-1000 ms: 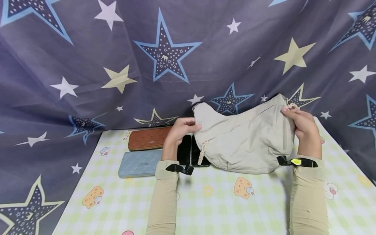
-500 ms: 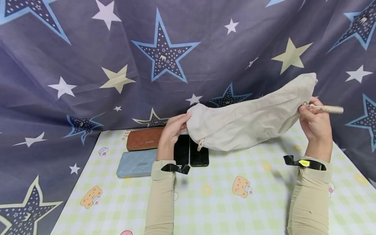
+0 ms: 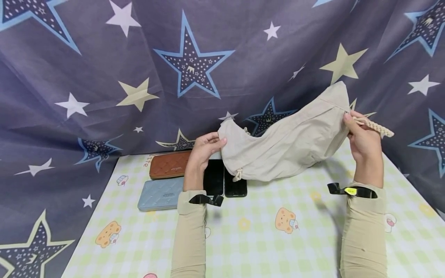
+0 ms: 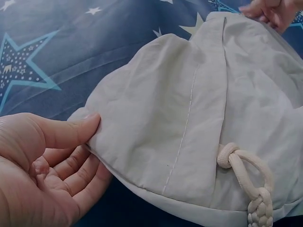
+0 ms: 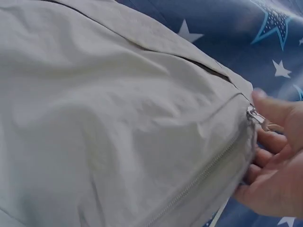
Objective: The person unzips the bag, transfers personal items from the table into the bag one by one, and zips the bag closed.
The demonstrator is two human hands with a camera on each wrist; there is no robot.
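Observation:
A cream cloth bag [image 3: 285,150] is stretched between both hands above the table's back part, its right end higher than its left. My left hand [image 3: 205,150] pinches the left end, thumb on the near face and fingers behind, as the left wrist view also shows. At the other end my right hand [image 3: 365,143] grips the corner beside a metal zipper pull [image 5: 255,116]. A braided cord [image 3: 377,127] sticks out past that hand. Another knotted cord [image 4: 258,189] hangs at the bag's left part. The zipper [image 5: 194,182] along the right side looks closed.
Behind the left forearm lie a brown quilted wallet [image 3: 169,165] and a light blue one [image 3: 161,193]. Two black phones [image 3: 213,181] lie side by side, partly under the bag in the head view. A dark star-printed curtain [image 3: 222,58] rises behind the checked tablecloth [image 3: 257,247].
The bag has been lifted off the table and tilted, its right end raised. The right hand went up and outward, then back left a little; the left hand shifted slightly left.

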